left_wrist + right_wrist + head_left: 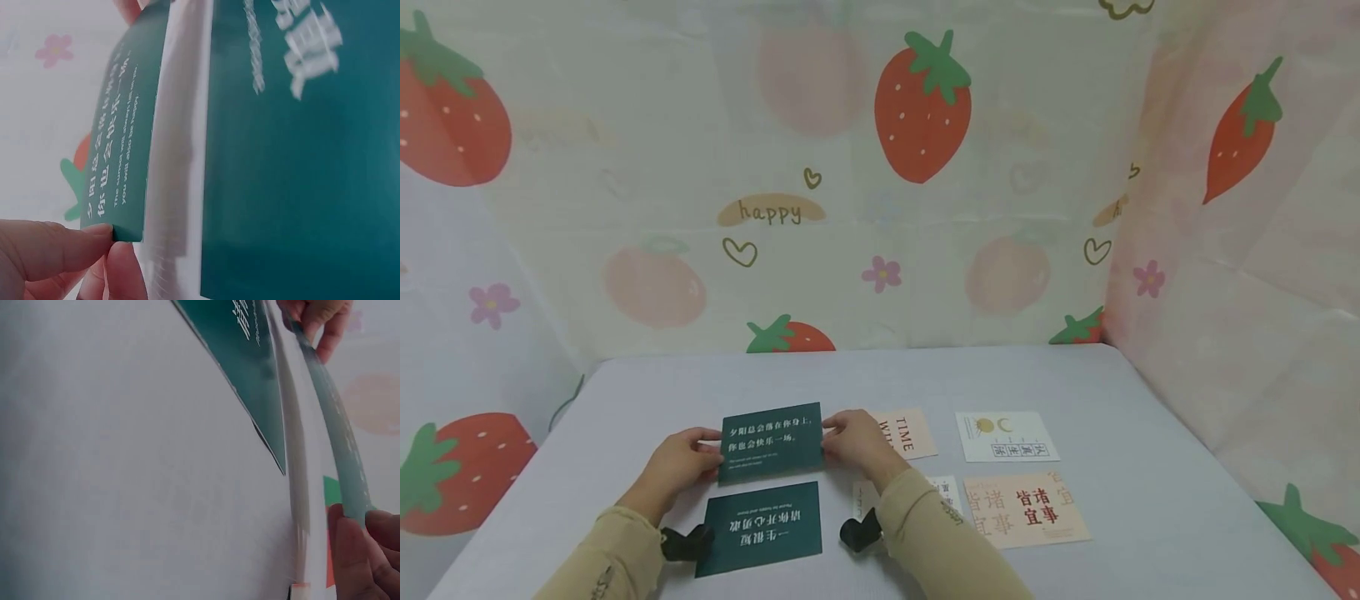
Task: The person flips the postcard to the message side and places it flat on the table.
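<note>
A dark green card (771, 443) with white lettering is held between both hands, raised a little off the table. My left hand (679, 467) pinches its left edge; in the left wrist view the thumb (59, 247) lies over one corner. My right hand (859, 442) pinches the opposite edge, and the right wrist view shows the fingers (353, 550) at that end. The card bows slightly there. Nearer the person, a second green card (760, 529) lies flat on the table, its lettering upside down in the head view.
On the white table (1150, 467), right of the hands, lie a pink "TIME" card (913, 433), a white sun-and-moon card (1007, 436) and a peach card (1030, 508). A white card (947, 492) is partly hidden by the right arm. A strawberry-print curtain (925, 250) stands behind.
</note>
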`<state>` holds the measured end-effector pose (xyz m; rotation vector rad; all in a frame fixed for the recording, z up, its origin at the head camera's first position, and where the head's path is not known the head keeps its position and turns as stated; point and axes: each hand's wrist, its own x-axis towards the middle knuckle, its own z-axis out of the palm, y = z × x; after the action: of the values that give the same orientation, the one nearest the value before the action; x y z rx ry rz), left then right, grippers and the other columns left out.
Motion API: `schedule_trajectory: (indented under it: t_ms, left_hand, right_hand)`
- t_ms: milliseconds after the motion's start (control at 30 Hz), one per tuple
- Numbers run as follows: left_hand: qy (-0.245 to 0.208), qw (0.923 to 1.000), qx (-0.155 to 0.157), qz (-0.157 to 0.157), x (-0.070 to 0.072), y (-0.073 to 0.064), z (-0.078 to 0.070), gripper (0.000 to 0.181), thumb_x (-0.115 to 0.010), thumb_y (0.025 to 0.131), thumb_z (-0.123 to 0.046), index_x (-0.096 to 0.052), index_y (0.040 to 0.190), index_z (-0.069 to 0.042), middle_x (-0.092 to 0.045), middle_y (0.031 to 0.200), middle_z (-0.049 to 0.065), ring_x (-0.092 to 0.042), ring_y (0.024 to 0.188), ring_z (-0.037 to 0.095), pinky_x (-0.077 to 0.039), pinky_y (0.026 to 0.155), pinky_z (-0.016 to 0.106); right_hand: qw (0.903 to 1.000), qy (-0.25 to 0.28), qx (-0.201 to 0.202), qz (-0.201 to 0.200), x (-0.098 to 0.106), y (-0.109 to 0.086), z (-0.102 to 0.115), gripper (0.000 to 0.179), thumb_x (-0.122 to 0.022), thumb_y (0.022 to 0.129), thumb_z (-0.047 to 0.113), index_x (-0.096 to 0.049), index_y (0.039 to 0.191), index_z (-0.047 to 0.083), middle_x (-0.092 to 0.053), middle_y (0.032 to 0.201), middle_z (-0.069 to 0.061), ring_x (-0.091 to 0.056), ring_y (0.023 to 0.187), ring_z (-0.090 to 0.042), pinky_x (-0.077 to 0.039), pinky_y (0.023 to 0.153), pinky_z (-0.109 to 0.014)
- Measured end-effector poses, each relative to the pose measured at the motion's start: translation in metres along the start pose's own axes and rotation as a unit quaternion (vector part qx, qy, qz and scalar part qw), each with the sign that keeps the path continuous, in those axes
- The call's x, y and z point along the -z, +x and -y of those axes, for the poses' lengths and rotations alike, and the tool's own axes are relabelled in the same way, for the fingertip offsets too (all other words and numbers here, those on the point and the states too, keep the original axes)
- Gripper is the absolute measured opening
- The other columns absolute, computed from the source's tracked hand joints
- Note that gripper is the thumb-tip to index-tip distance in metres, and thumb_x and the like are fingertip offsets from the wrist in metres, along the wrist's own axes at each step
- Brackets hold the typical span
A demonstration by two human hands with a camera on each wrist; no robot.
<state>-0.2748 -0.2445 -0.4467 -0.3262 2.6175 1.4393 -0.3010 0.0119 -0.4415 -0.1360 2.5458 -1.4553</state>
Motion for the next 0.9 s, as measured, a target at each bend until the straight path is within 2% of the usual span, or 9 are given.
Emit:
schedule_trajectory:
  t_ms: [167, 500, 900]
  left_hand:
    - [-0.010, 0.9999, -0.010, 0.002, 0.000, -0.002, -0.003, 0.043, -0.061, 0.084, -0.006, -0.049, 0.125, -0.001, -0.056, 0.094, 0.013, -0.056, 0.078, 0.018, -0.053, 0.067, 0.025]
    - [-0.013, 0.9999, -0.009, 0.001, 0.001, -0.004, -0.006, 0.041, -0.061, 0.085, -0.007, -0.050, 0.123, 0.000, -0.059, 0.094, 0.012, -0.057, 0.079, 0.017, -0.054, 0.070, 0.028]
    - [-0.020, 0.9995, -0.022, -0.001, 0.004, -0.008, -0.014, 0.025, -0.059, 0.087, -0.009, -0.057, 0.109, 0.002, -0.062, 0.094, 0.009, -0.059, 0.079, 0.014, -0.053, 0.073, 0.028]
  right_hand:
    - [0.9996, 0.020, -0.006, -0.019, 0.002, 0.000, 0.003, 0.023, -0.064, 0.081, 0.008, -0.065, 0.105, 0.010, -0.061, 0.074, 0.001, -0.059, 0.065, -0.012, -0.048, 0.056, -0.025]
    - [0.9975, 0.067, -0.008, -0.019, 0.006, -0.004, 0.008, 0.017, -0.061, 0.084, 0.004, -0.064, 0.101, 0.007, -0.061, 0.075, -0.003, -0.063, 0.065, -0.013, -0.054, 0.061, -0.027]
    - [0.9964, 0.084, -0.005, -0.015, 0.012, -0.006, 0.013, 0.009, -0.060, 0.085, 0.003, -0.063, 0.093, 0.006, -0.060, 0.075, -0.006, -0.063, 0.065, -0.015, -0.055, 0.062, -0.030]
